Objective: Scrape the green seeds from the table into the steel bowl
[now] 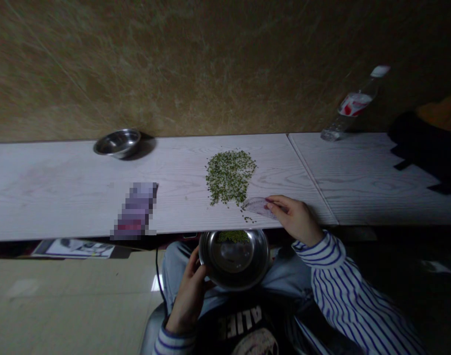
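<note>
A white wood-grained tabletop (62, 197) set against a brown, marbled wall (210, 59), viewed from above the seated person. At the middle of the surface lies a loose spread of small green beans (227, 177), one layer deep for the most part, with a few strays near the front edge. A clear semicircular plate, apparently a protractor (258, 206), is pinched at its right end between the thumb and fingers of the right hand (299, 219); its long axis runs roughly along the table edge, and its free end points left, at the near right corner of the spread. Note the governing relation: the beans lie to the left of the right hand and farther from the body, the right hand being the nearer of the two. Below the table edge, in front of the spread, a steel bowl (262, 256) is held over the lap, with more green beans (232, 236) gathered at its far side; the left hand (191, 286) is curled around its left rim. Farther out stand a smaller metal bowl (120, 154) at the rear left, a pixelated flat object (136, 209) at the front left, and a clear bottle (353, 106) and dark cloth (425, 148) to the right.
</note>
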Motion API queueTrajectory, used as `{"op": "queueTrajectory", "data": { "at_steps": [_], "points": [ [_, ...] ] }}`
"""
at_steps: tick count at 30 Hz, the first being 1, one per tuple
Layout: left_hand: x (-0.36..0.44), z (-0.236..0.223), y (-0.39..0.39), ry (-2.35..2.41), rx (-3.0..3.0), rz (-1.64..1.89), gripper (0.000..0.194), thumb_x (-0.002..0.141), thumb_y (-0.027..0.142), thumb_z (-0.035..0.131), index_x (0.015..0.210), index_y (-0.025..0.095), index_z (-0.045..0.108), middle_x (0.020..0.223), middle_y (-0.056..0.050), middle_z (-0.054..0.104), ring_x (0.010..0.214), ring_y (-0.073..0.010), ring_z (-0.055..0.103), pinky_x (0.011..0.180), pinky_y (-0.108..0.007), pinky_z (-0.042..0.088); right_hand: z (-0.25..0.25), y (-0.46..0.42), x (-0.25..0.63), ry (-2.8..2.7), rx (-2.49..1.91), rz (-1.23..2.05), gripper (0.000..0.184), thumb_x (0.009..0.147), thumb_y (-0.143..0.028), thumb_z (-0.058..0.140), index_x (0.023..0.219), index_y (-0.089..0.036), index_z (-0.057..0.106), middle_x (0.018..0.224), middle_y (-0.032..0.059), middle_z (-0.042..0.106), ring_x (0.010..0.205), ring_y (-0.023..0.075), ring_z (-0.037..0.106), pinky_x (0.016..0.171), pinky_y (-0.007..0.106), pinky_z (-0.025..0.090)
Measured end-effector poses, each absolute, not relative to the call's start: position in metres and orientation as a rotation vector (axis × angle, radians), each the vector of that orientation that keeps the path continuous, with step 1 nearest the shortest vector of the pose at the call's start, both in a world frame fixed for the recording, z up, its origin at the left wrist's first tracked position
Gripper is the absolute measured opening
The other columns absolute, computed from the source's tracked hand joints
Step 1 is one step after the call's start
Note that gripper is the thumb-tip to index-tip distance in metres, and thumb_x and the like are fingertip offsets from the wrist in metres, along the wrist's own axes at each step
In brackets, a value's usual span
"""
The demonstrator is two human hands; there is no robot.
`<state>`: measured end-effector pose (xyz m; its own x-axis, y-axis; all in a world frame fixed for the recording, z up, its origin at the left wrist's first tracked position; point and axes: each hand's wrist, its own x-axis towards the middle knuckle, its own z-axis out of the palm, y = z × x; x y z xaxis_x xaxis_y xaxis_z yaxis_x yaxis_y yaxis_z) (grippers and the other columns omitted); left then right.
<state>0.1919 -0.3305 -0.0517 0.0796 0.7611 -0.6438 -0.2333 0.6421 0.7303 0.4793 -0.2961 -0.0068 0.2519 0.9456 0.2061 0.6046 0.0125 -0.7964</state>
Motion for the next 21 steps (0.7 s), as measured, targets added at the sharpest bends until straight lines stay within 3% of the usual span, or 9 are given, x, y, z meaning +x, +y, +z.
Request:
{"op": "queueTrajectory", "data": {
  "at_steps": [21],
  "points": [
    [0.185, -0.055, -0.334, 1.294, 0.506, 0.823, 0.074, 0.069, 0.035, 0.075, 0.14, 0.026, 0.053, 0.122, -0.01, 0.065, 0.088, -0.0203, 0.064, 0.065, -0.027, 0.051, -0.001, -0.293, 0.47, -1.514, -1.665, 0.489, 0.023, 0.087, -0.031, 0.059, 0.1, -0.023, 0.076, 0.098, 0.0052, 0.079, 0.091, 0.0219, 0.074, 0.083, 0.033, 0.059]
  ]
}}
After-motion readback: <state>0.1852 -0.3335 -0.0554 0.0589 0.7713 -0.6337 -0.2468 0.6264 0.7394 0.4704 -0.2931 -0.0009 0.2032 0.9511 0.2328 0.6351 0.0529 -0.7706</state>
